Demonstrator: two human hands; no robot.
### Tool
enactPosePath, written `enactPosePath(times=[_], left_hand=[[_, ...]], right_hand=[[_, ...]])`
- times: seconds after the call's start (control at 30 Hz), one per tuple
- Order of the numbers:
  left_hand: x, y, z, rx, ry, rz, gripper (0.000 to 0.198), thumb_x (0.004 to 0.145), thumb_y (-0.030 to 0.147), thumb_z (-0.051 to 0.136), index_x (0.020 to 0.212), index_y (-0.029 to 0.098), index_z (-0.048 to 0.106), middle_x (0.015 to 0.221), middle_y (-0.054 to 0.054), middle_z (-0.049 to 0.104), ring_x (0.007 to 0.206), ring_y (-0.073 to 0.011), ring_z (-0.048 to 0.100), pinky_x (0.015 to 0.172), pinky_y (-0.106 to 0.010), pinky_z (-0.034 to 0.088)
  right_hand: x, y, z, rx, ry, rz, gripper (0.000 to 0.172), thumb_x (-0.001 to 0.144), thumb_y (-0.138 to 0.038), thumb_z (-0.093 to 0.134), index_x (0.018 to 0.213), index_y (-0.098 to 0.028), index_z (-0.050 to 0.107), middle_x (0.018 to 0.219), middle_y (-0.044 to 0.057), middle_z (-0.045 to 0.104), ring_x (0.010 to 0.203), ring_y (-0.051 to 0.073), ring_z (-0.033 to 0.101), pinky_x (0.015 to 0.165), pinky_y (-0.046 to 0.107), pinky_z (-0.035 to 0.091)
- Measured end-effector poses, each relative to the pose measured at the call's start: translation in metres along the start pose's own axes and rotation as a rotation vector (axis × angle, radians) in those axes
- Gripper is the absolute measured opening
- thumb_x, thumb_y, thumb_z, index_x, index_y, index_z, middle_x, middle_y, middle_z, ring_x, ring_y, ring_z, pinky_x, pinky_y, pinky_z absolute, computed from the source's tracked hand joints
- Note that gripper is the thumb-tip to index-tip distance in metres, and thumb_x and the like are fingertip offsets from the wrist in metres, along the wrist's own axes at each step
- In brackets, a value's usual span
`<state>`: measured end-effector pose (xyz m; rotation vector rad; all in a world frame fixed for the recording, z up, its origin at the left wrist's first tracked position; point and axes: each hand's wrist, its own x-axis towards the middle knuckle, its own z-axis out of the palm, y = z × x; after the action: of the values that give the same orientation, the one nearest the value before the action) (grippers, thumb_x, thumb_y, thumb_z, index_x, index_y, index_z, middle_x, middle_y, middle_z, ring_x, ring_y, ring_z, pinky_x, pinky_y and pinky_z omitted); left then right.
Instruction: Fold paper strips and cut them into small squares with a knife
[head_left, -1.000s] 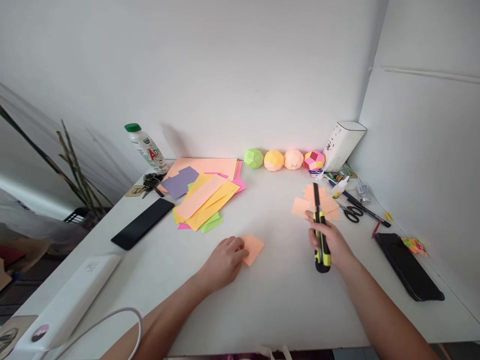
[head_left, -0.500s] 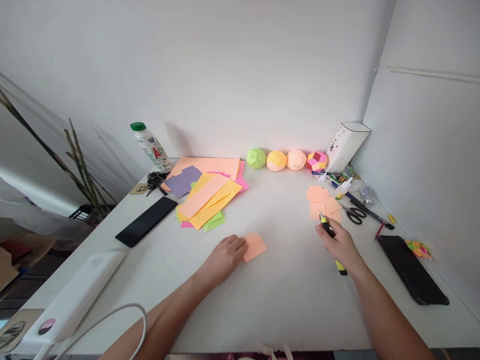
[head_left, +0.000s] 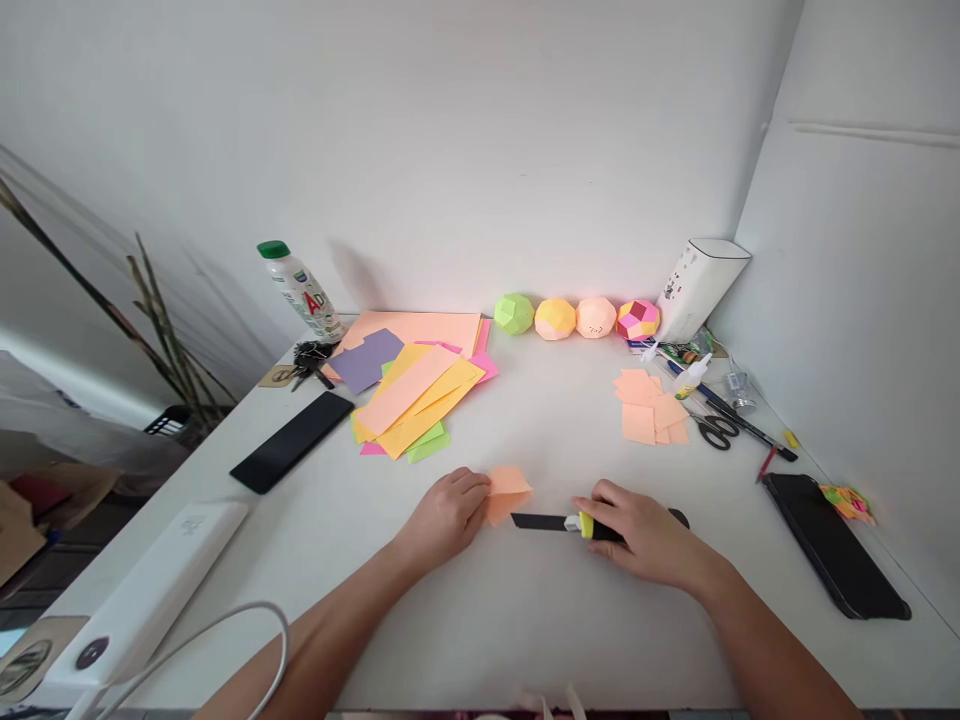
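My left hand [head_left: 448, 512], fingers closed, grips the left edge of a small peach paper piece [head_left: 508, 488] at the middle of the table; a crease runs across the piece. In my right hand [head_left: 637, 530] is a black and yellow utility knife [head_left: 589, 526]. Its dark blade is out, points left and lies low over the table, just right of the paper; whether the tip touches the paper I cannot tell. Several peach paper squares [head_left: 639, 422] lie beyond my right hand, beside black-handled scissors [head_left: 716, 430].
A stack of coloured paper [head_left: 420, 395], a black phone [head_left: 292, 442] and a white power strip [head_left: 150, 600] are at left. Along the wall stand paper balls [head_left: 555, 318], a bottle [head_left: 304, 295] and a white container [head_left: 701, 290]. A black case [head_left: 836, 545] lies at right.
My right hand has moved left and nearer with the knife, away from the peach squares. The knife's long blade now shows. The paper in my left hand has tilted up along its crease.
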<state>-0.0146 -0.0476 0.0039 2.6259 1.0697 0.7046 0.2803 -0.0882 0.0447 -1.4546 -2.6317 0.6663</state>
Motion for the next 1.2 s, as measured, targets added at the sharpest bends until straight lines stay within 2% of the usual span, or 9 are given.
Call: enactPosePath(times=[0.23,0.33,0.43,0.6,0.73,0.8,0.9,1.0,1.2], left_hand=[[-0.004,-0.002,0.003,-0.007,-0.007,0.011,0.027,0.092,0.012,0.035,0.087,0.017,0.062,0.096,-0.009,0.067,0.084,-0.0198,0.062,0.072,-0.033,0.053],[-0.004,-0.002,0.001,-0.01,-0.002,0.061,0.026,0.091,0.012,0.036,0.093,0.017,0.062,0.096,-0.009,0.067,0.081,-0.0191,0.062,0.071,-0.032,0.052],[-0.002,0.0,-0.004,-0.017,-0.054,0.099,0.029,0.09,0.011,0.035,0.096,0.018,0.062,0.093,-0.009,0.067,0.079,-0.0193,0.06,0.069,-0.033,0.052],[-0.002,0.014,-0.008,0.011,-0.111,0.078,0.035,0.082,0.01,0.038,0.11,0.016,0.057,0.098,-0.012,0.063,0.084,-0.0232,0.056,0.072,-0.039,0.05],[-0.004,0.029,0.002,0.183,-0.155,0.018,0.042,0.083,0.019,0.046,0.124,0.015,0.048,0.107,-0.014,0.058,0.091,-0.028,0.053,0.074,-0.045,0.049],[-0.005,0.032,0.01,0.272,-0.17,-0.021,0.038,0.081,0.014,0.047,0.119,0.018,0.051,0.105,-0.013,0.057,0.091,-0.0279,0.053,0.075,-0.045,0.049],[-0.008,0.03,0.018,0.299,-0.157,-0.01,0.045,0.074,0.001,0.045,0.113,0.02,0.054,0.107,-0.011,0.056,0.1,-0.0281,0.052,0.081,-0.044,0.049],[-0.009,0.023,0.019,0.252,-0.122,0.019,0.049,0.072,-0.004,0.041,0.113,0.02,0.053,0.114,-0.011,0.054,0.109,-0.0277,0.048,0.086,-0.043,0.049],[-0.006,0.015,0.014,0.103,-0.114,0.041,0.037,0.077,-0.005,0.037,0.098,0.019,0.055,0.11,-0.011,0.054,0.114,-0.0252,0.049,0.079,-0.036,0.053]], right_hand=[[0.003,-0.004,0.009,-0.192,-0.005,0.045,0.045,0.085,-0.021,0.058,0.129,-0.017,0.05,0.104,0.01,0.057,0.085,0.023,0.059,0.068,0.036,0.051],[0.003,-0.002,0.009,-0.202,0.017,0.067,0.045,0.085,-0.02,0.057,0.129,-0.016,0.049,0.105,0.01,0.057,0.088,0.024,0.059,0.069,0.037,0.052],[0.002,-0.001,0.007,-0.171,0.022,0.075,0.043,0.086,-0.02,0.055,0.128,-0.017,0.049,0.107,0.01,0.057,0.089,0.024,0.059,0.07,0.038,0.051],[-0.002,-0.006,0.006,-0.151,0.008,0.077,0.042,0.085,-0.019,0.052,0.127,-0.018,0.05,0.105,0.01,0.058,0.087,0.024,0.059,0.068,0.038,0.05],[-0.003,-0.012,0.012,-0.138,0.027,0.074,0.044,0.085,-0.02,0.048,0.129,-0.016,0.048,0.108,0.012,0.057,0.091,0.025,0.058,0.07,0.038,0.05],[-0.004,-0.014,0.014,-0.138,0.015,0.081,0.046,0.086,-0.019,0.047,0.131,-0.014,0.046,0.11,0.013,0.056,0.093,0.026,0.058,0.071,0.038,0.05],[-0.004,-0.013,0.012,-0.127,-0.014,0.093,0.046,0.086,-0.017,0.048,0.132,-0.016,0.045,0.114,0.013,0.056,0.097,0.026,0.058,0.074,0.038,0.05],[-0.005,-0.01,0.006,-0.116,-0.035,0.128,0.044,0.086,-0.017,0.05,0.13,-0.018,0.046,0.114,0.011,0.057,0.096,0.025,0.058,0.074,0.038,0.05],[-0.007,-0.012,-0.003,-0.075,-0.021,0.14,0.029,0.084,-0.015,0.054,0.112,-0.022,0.057,0.099,0.005,0.06,0.08,0.021,0.06,0.064,0.032,0.047]])
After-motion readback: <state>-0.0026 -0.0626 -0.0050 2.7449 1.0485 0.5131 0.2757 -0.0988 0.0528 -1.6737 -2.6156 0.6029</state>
